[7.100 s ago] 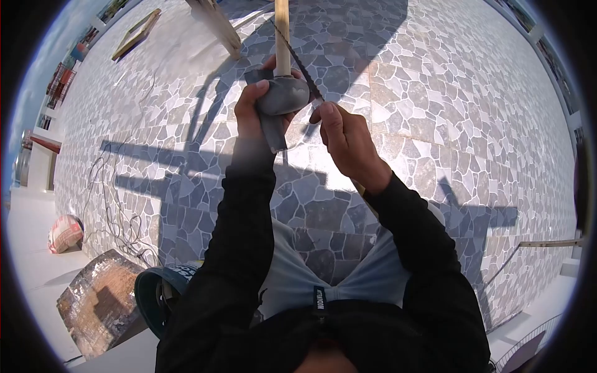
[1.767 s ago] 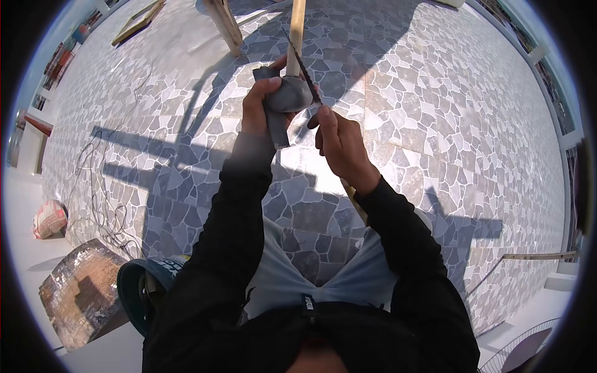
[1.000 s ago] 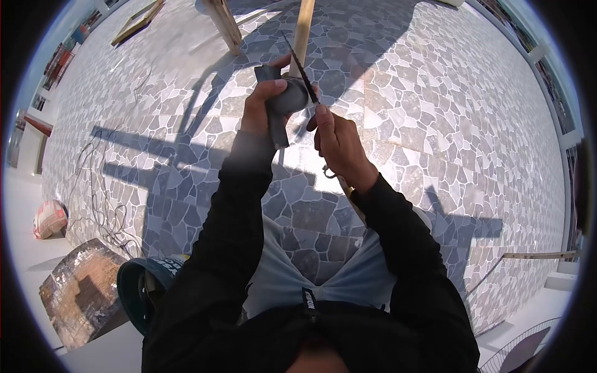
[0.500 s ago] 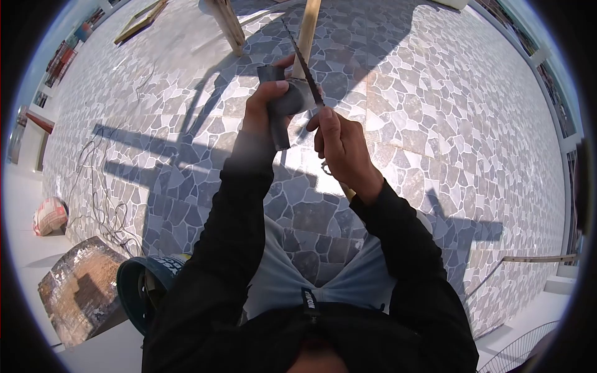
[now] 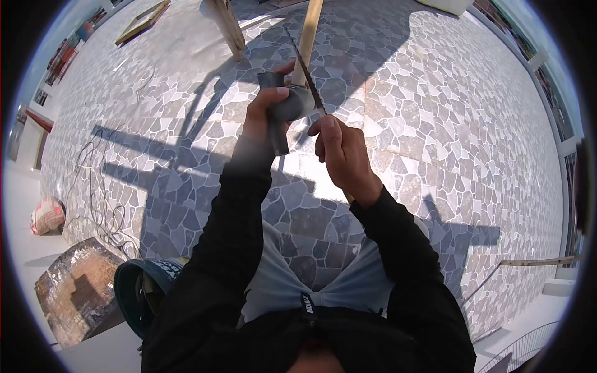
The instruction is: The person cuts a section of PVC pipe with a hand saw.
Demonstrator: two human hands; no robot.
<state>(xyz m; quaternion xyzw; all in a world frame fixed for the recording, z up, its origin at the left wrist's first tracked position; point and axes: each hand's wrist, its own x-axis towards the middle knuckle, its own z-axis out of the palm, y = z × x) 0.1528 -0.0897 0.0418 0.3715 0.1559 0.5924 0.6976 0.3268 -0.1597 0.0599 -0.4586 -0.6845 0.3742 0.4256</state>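
My left hand (image 5: 263, 110) is wrapped round a dark grey tee-shaped pipe fitting (image 5: 291, 105), thumb on top and fingers on its far side. In my right hand (image 5: 343, 149) is a hand saw (image 5: 305, 69), gripped near the base of its blade. The narrow blade points up and away, tapering to a tip, with teeth along its right edge. It passes across the fitting's right end and appears to touch it. Most of the saw's handle is hidden by my right hand and sleeve.
A wooden bar (image 5: 310, 37) and a wooden leg (image 5: 229, 31) stand just beyond my hands. At lower left are a green bucket (image 5: 123, 292), a stained board (image 5: 74, 292), a tangled cable (image 5: 115, 217) and a bag (image 5: 48, 216). A wooden frame (image 5: 143, 23) lies far left on the stone-patterned floor (image 5: 429, 118).
My right hand and the saw have drawn back slightly toward my body along the blade's line. My left hand still holds the fitting, almost in the same place.
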